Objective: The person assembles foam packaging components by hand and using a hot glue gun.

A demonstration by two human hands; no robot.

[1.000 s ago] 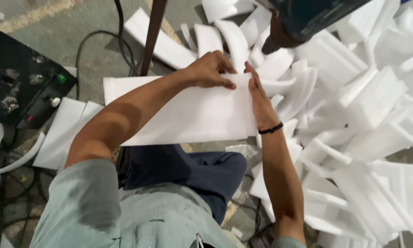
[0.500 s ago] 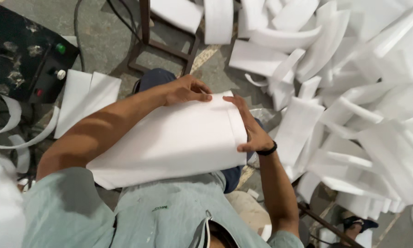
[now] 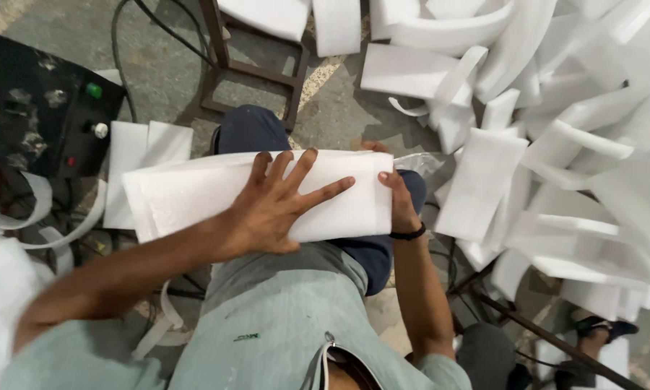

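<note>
1. Left hand [image 3: 278, 209]: fingers spread flat, pressing the white folded foam sheet [image 3: 195, 191] lying across the lap. Keep the palm centred.
2. Right hand [image 3: 397, 198]: clamped on the sheet's right edge, thumb probably under it. Keep edges flush w/ the fold.

Setting: a workshop or small factory floor. Indicated by a rough concrete floor [image 3: 166, 72], heaped white foam offcuts [image 3: 556, 144], a grimy black control box [image 3: 43, 108] with coloured buttons, trailing cables [image 3: 123, 43], and a metal frame [image 3: 253, 65].
</note>
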